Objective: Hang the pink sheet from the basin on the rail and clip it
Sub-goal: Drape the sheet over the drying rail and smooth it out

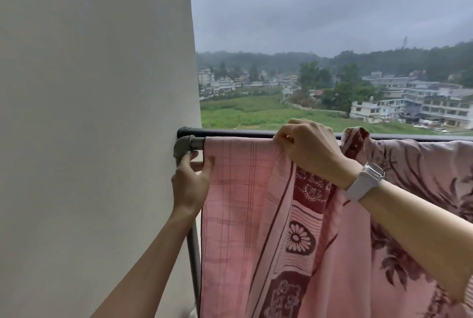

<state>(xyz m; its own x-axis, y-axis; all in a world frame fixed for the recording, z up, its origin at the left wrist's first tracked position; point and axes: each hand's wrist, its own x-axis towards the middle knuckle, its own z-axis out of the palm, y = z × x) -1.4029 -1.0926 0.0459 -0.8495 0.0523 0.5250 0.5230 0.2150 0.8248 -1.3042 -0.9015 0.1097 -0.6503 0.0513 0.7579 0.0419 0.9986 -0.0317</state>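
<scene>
With no clip visible, the pink sheet (243, 189) may slide off the rail (197, 142) if the right hand (307, 148), grip pinched on its top fold, or the left hand (190, 179), pinching its edge, lets go.

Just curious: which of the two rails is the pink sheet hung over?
The nearer grey rail, with the elbow joint; the pink sheet drapes it. The black rail behind stays bare.

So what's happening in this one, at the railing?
A person is hanging a pink patterned sheet over a grey metal pipe rail next to a pale wall. The left hand holds the sheet's left edge just below the rail's elbow joint, while the right hand, with a white wristwatch on its wrist, pinches the fabric on top of the rail. The sheet already drapes over the rail. No clip is visible.
</scene>
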